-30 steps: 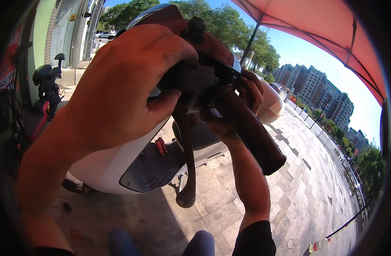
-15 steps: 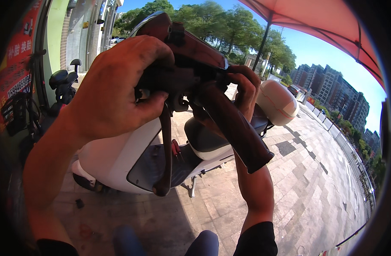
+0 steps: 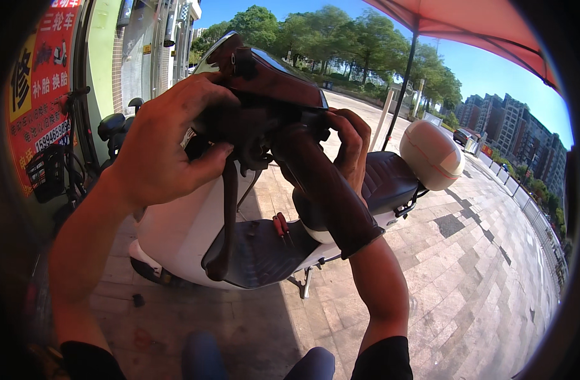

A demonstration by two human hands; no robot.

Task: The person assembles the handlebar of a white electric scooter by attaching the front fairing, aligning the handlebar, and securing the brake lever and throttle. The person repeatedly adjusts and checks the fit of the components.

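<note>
The dark handlebar of a white scooter (image 3: 170, 234) rises in front of me, its ribless black grip (image 3: 328, 190) pointing down toward me. My left hand (image 3: 154, 139) is closed on the dark control housing (image 3: 239, 123) at the handlebar, thumb below and fingers above. From that housing a brake lever (image 3: 225, 221) hangs down. On the other side, my right hand (image 3: 350, 145) curls its fingers around the housing behind the grip; its thumb is hidden. A glossy dark red panel (image 3: 280, 79) sits above both hands. Shadow hides the details between the fingers.
Two red-handled screwdrivers (image 3: 280, 225) lie on the scooter's black footboard (image 3: 258, 259). Behind it are a black seat (image 3: 388, 180) and a pale rear box (image 3: 431, 155). A red canopy's pole (image 3: 401, 95) stands beyond. Another bike (image 3: 49, 171) is at the left by a red sign (image 3: 43, 95).
My view has shifted, so the scooter's seat and box sit farther right. Both hands stay on the handlebar housing, with the grip and lever swung slightly left in the picture.
</note>
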